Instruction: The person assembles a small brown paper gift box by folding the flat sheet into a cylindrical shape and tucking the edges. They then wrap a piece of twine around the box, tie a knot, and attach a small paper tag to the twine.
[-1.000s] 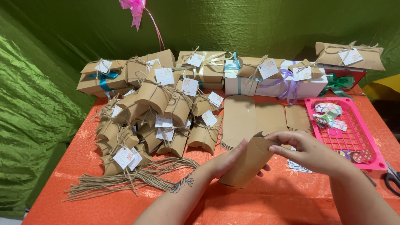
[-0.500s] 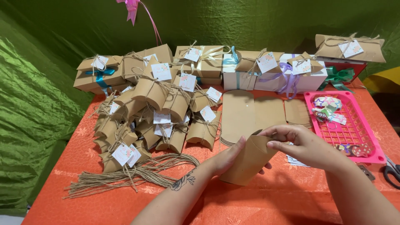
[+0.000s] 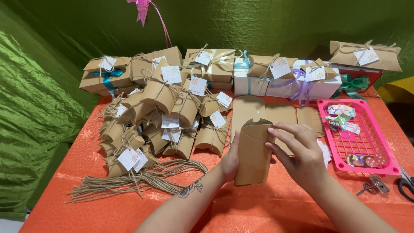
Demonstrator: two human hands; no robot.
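Looking down through the head camera, I see the kraft pillow box (image 3: 253, 153) now standing upright above the orange tablecloth (image 3: 267, 207), where a second ago it lay tilted and lower between the hands. My left hand (image 3: 230, 160) cups its left edge from behind, fingers hidden, so I cannot tell how tightly they close. My right hand (image 3: 297, 151) has slid up its right side; the fingertips (image 3: 272, 128) press on the curved top flap, half spread, not pinching. The flap at the top looks partly folded in, with the small notch showing, so I judge the box has gone from a flat sleeve to a rounded shape with its upper end being closed.

Behind the box lies the stack of flat kraft blanks (image 3: 258, 108), unmoved. To the left sits the heap of finished pillow boxes (image 3: 164, 116) with tags and twine, and nearer me the bundle of jute strings (image 3: 129, 183), both as before. The pink basket (image 3: 371, 146) of ribbon bows stays at the right, with keys (image 3: 371, 185) and scissors (image 3: 405, 183) just beside it. Larger ribboned gift boxes (image 3: 258, 75) line the back against the green cloth (image 3: 39, 108). The view itself has dipped slightly.
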